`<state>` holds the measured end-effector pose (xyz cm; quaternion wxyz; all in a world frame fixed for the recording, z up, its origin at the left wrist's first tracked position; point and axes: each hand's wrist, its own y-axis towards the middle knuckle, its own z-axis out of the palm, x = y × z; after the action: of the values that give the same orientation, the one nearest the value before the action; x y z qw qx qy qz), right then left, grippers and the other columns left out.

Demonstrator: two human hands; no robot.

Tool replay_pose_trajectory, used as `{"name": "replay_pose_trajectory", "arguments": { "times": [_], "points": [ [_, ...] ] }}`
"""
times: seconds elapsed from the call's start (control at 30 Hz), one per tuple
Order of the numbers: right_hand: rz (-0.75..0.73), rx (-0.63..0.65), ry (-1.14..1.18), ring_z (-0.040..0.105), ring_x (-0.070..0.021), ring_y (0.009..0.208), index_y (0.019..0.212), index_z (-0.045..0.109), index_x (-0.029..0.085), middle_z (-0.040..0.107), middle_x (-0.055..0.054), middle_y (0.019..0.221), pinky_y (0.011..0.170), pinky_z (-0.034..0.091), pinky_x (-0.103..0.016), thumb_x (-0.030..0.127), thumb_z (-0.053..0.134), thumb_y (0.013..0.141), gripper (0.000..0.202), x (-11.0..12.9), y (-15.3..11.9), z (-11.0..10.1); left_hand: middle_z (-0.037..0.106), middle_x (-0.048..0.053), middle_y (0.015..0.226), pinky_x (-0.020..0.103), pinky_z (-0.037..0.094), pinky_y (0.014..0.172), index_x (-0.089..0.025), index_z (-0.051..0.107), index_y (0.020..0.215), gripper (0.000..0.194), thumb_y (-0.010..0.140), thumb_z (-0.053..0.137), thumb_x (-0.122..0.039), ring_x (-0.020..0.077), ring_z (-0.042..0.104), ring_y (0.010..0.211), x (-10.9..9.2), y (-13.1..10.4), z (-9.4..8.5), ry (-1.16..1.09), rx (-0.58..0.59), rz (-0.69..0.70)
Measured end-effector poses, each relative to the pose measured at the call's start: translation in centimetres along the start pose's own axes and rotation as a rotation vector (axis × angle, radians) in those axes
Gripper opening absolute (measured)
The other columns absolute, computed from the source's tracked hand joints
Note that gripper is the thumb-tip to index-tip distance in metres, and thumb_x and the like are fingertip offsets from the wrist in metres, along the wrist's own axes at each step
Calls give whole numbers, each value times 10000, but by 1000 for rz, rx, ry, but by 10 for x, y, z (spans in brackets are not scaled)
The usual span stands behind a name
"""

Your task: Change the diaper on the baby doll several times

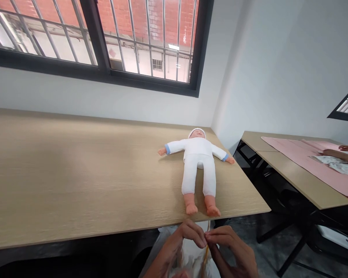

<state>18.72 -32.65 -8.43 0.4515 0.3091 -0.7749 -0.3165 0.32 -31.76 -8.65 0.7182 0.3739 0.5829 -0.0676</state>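
1. The left hand and right hand pinch the narrow yellow strip, fingertips meeting; the finer hold is hidden. A light pinch should serve best.
2. Steady one side while the other thumb works in small moves; tugging could tear the white plastic bag, toward 6 o'clock.
3. The baby doll lies face up at 12 o'clock on the wood-grain desk, feet near its edge: best keep elbows low, clear of them.
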Motion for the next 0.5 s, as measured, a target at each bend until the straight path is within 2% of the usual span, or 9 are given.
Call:
{"name": "replay_pose_trajectory", "arguments": {
  "times": [0.13,0.23,0.4,0.5],
  "points": [
    [42,19,8,676,-121,718,975,573,213,683,-14,813,644,547,-172,17,603,769,286,-2,-2,-2,521,87,1028,390,410,903,-236,543,1081,385,863,481,-548,247,523,1008,-9,2,7,-4,-40,25],
    [146,-16,10,671,-111,707,902,515,226,674,-4,811,648,534,-167,45,578,793,220,-4,-8,-2,533,94,1049,394,402,935,-230,544,1086,377,875,472,-534,244,529,1032,-10,2,9,49,-27,42],
    [270,-50,-1,652,-106,671,806,381,234,647,10,796,617,513,-176,80,537,816,220,-8,-17,0,547,89,1101,340,405,954,-228,520,1124,393,873,491,-529,220,534,1062,14,4,3,187,72,195],
    [243,-31,-24,640,-93,645,789,341,235,635,12,790,595,503,-161,75,528,815,247,-11,-17,-1,550,57,1137,287,389,975,-256,495,1152,250,930,474,-367,171,526,1087,30,3,-1,281,99,236]
  ]
}}
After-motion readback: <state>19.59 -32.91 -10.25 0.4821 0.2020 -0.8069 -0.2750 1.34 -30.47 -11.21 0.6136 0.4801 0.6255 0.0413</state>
